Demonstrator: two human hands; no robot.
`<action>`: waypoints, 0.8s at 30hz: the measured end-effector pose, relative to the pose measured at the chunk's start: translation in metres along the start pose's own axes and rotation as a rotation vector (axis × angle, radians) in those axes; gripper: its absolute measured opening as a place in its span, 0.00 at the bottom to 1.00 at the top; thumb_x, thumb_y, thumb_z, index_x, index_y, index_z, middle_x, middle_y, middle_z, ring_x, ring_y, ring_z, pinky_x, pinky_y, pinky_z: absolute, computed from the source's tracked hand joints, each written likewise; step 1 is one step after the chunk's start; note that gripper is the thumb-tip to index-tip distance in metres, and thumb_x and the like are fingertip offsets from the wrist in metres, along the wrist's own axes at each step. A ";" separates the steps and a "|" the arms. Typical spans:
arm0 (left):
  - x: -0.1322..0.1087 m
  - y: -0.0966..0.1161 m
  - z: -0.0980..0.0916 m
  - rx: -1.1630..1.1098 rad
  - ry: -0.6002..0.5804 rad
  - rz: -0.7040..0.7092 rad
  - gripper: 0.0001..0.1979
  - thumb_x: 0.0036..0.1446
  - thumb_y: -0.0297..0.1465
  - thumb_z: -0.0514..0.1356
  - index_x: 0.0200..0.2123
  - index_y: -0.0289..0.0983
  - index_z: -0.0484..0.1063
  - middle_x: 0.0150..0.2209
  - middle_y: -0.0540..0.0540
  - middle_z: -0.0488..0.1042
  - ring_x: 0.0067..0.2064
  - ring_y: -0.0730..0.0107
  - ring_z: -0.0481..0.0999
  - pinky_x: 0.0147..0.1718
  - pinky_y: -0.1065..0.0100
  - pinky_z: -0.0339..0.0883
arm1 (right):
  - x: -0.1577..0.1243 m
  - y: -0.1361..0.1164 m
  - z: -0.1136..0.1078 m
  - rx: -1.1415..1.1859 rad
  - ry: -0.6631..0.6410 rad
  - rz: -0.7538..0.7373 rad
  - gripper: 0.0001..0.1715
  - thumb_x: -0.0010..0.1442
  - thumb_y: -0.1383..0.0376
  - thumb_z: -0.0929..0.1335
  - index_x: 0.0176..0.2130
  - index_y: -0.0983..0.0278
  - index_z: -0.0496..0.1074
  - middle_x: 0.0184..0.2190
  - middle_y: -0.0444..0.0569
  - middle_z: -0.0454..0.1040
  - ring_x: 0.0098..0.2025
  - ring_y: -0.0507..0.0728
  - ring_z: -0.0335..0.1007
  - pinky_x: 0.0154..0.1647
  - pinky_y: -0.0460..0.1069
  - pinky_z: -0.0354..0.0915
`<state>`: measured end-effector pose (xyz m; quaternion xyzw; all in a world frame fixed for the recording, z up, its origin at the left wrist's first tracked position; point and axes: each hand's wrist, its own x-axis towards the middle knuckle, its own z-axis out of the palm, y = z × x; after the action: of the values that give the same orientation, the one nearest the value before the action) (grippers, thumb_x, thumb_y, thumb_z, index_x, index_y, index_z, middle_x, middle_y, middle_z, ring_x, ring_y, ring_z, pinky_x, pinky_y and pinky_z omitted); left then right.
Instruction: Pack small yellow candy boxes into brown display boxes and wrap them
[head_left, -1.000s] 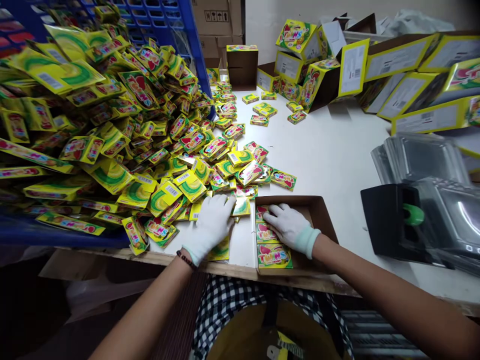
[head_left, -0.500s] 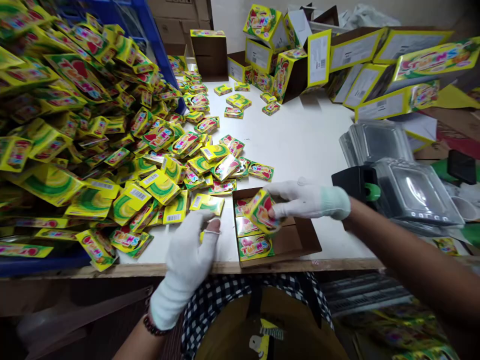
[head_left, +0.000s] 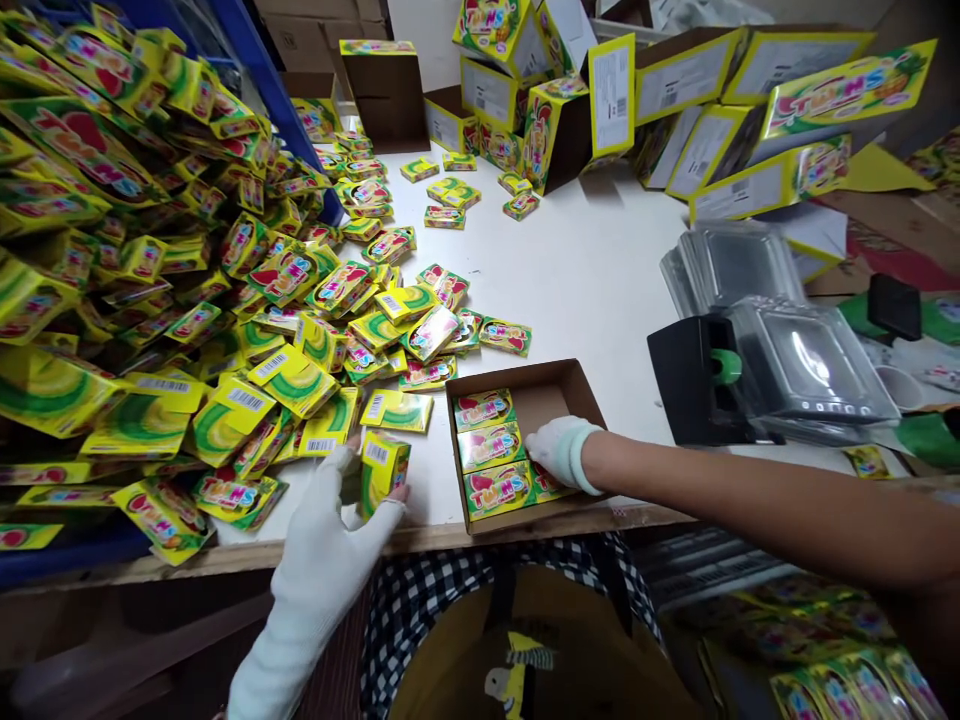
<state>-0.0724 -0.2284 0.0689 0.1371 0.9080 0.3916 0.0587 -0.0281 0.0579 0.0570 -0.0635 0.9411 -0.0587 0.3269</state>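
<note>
My left hand (head_left: 330, 530), in a white glove, pinches a small yellow-green packet (head_left: 384, 470) upright at the near table edge. My right hand (head_left: 559, 452), also gloved, reaches into an open brown cardboard box (head_left: 570, 385) and presses a packet (head_left: 551, 485) down beside a column of three packets (head_left: 491, 452) lying flat along the box's left side. Its fingers are curled over that packet. A big heap of the same yellow packets (head_left: 187, 280) spills over the table on the left.
A blue crate (head_left: 259, 80) stands behind the heap. Yellow display cartons (head_left: 675, 90) lie at the back. A stack of clear plastic trays (head_left: 795, 350) and a black holder (head_left: 686, 385) sit to the right of the box. White tabletop (head_left: 600, 270) stretches between them.
My right hand has lowered the packet it held into the box, next to the column. My left hand has picked up a packet from the table edge. The view shifted to the right.
</note>
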 end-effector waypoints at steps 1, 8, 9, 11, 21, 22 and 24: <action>-0.002 0.011 0.000 -0.119 0.007 0.023 0.36 0.52 0.43 0.64 0.62 0.37 0.60 0.54 0.37 0.72 0.55 0.52 0.73 0.57 0.52 0.67 | -0.004 0.000 0.000 -0.018 -0.025 0.014 0.24 0.41 0.69 0.77 0.41 0.67 0.76 0.37 0.60 0.80 0.39 0.64 0.79 0.39 0.54 0.71; 0.010 0.077 0.034 -0.097 0.011 0.493 0.36 0.54 0.29 0.62 0.65 0.38 0.55 0.55 0.37 0.71 0.57 0.52 0.72 0.57 0.50 0.68 | -0.045 0.020 -0.039 0.494 0.117 -0.070 0.15 0.64 0.58 0.66 0.45 0.65 0.73 0.38 0.52 0.78 0.33 0.54 0.75 0.34 0.48 0.69; 0.013 0.082 0.039 -0.011 0.041 0.592 0.37 0.52 0.26 0.61 0.65 0.37 0.56 0.54 0.37 0.72 0.55 0.51 0.72 0.56 0.48 0.68 | -0.053 0.022 -0.049 0.637 0.181 -0.103 0.19 0.67 0.56 0.62 0.48 0.65 0.72 0.38 0.51 0.78 0.30 0.52 0.74 0.31 0.47 0.68; 0.017 0.092 0.049 0.050 0.035 0.733 0.38 0.51 0.23 0.59 0.66 0.37 0.56 0.51 0.36 0.73 0.53 0.49 0.73 0.53 0.46 0.69 | -0.067 0.026 -0.067 0.831 0.263 -0.171 0.26 0.69 0.52 0.58 0.54 0.66 0.67 0.36 0.49 0.77 0.24 0.50 0.69 0.26 0.46 0.67; 0.019 0.124 0.056 -0.786 -0.645 0.038 0.34 0.53 0.35 0.64 0.61 0.35 0.58 0.44 0.41 0.76 0.43 0.64 0.78 0.42 0.64 0.73 | -0.105 0.002 -0.099 -0.118 0.587 -0.554 0.15 0.65 0.65 0.64 0.51 0.62 0.73 0.49 0.56 0.74 0.45 0.60 0.69 0.45 0.55 0.64; 0.022 0.122 0.051 -0.702 -0.601 0.059 0.32 0.53 0.35 0.64 0.60 0.35 0.61 0.44 0.42 0.77 0.43 0.64 0.77 0.42 0.63 0.72 | -0.103 0.001 -0.098 -0.201 0.523 -0.528 0.13 0.65 0.67 0.64 0.47 0.63 0.74 0.44 0.55 0.76 0.42 0.59 0.69 0.43 0.55 0.63; 0.032 0.111 0.039 -0.458 -0.387 0.156 0.23 0.56 0.36 0.61 0.54 0.36 0.68 0.45 0.42 0.77 0.46 0.62 0.76 0.47 0.62 0.70 | -0.093 0.005 -0.097 -0.271 0.392 -0.374 0.10 0.64 0.67 0.64 0.41 0.64 0.76 0.37 0.53 0.77 0.37 0.59 0.69 0.39 0.53 0.61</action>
<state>-0.0720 -0.1194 0.1228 0.2617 0.7549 0.5558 0.2296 -0.0163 0.0841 0.1887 -0.2662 0.9575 -0.0027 0.1111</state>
